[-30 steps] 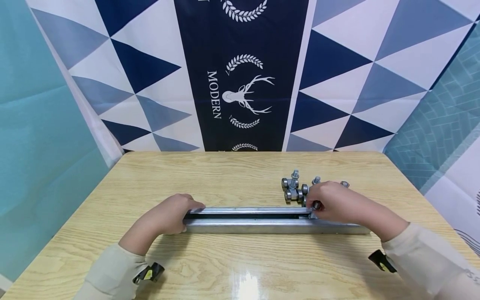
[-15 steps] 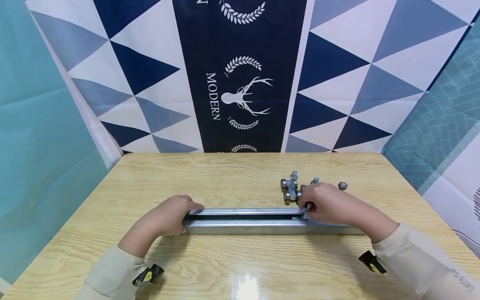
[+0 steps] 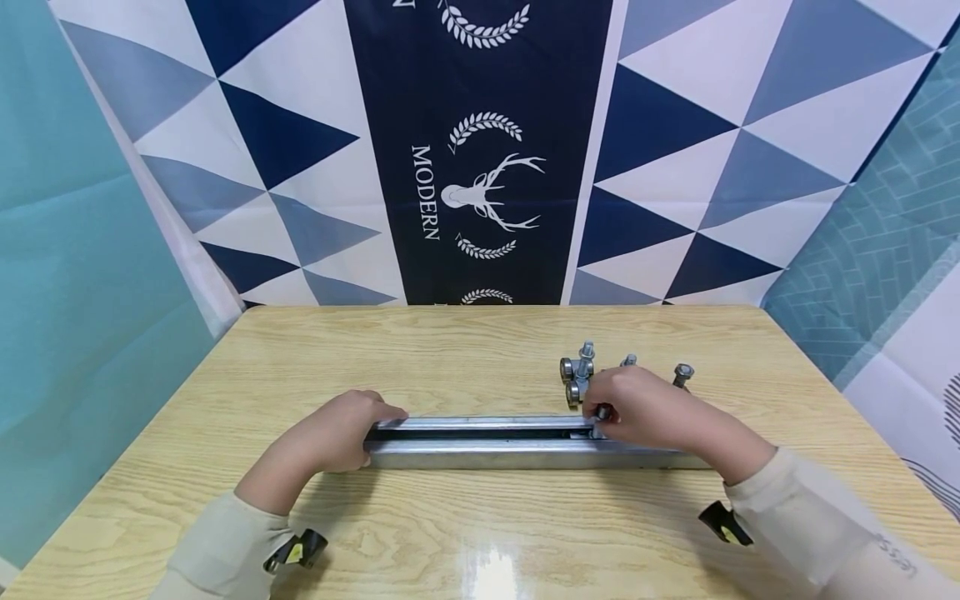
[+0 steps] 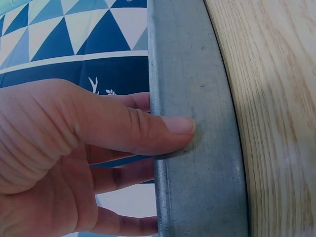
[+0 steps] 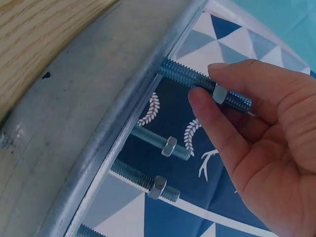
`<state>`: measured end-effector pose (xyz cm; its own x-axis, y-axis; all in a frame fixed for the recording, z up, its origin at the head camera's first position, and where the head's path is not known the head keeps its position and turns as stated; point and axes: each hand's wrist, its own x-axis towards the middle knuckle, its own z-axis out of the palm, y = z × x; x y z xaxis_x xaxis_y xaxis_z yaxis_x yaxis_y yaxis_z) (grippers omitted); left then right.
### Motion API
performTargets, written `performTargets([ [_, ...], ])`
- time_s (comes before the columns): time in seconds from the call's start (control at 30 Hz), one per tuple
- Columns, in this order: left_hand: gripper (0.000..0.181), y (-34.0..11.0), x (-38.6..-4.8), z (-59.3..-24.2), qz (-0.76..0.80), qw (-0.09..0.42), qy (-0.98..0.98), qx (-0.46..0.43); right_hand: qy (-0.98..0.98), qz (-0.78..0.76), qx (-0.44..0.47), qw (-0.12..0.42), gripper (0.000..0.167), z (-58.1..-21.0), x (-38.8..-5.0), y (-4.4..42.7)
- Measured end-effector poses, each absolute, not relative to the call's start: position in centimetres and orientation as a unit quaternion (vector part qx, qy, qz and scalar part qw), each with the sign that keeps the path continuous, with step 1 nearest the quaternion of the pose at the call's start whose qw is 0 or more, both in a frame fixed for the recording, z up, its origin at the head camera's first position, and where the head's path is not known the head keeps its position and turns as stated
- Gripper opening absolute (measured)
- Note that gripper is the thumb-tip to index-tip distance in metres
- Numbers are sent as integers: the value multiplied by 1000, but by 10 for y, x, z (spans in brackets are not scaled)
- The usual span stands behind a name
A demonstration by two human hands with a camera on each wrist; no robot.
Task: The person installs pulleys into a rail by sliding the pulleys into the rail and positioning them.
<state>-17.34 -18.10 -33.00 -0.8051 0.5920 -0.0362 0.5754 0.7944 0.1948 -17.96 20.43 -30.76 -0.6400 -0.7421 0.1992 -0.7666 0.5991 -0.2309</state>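
A long metal channel rail (image 3: 480,454) with a slot along its top lies across the wooden table. My left hand (image 3: 341,429) grips its left end; in the left wrist view the thumb (image 4: 173,133) presses the near side, while other fingers reach over to the far side. Toward the right part of the rail, my right hand (image 3: 645,408) pinches an upright threaded bolt (image 5: 185,74) that sticks out of the slot. A hex nut (image 5: 219,94) sits on that bolt. Whatever the bolt carries inside the rail is mostly hidden.
Behind the rail stand several roller trolleys (image 3: 577,371) with wheels and upright bolts, some partly covered by my right hand. One bolt head (image 3: 683,371) shows beyond my right wrist. The wooden table (image 3: 420,358) meets a patterned cloth (image 3: 480,208) at the back.
My right hand has slid left along the rail with the bolt in its fingers. My left hand keeps its grip on the left end. More of the bolt at far right shows.
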Motion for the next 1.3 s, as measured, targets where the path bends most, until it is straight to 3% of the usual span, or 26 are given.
performTargets([
  [1.3,63,-182,-173,-330,88,42,943,317,-877,149,456,39,20,-308,-184,173],
])
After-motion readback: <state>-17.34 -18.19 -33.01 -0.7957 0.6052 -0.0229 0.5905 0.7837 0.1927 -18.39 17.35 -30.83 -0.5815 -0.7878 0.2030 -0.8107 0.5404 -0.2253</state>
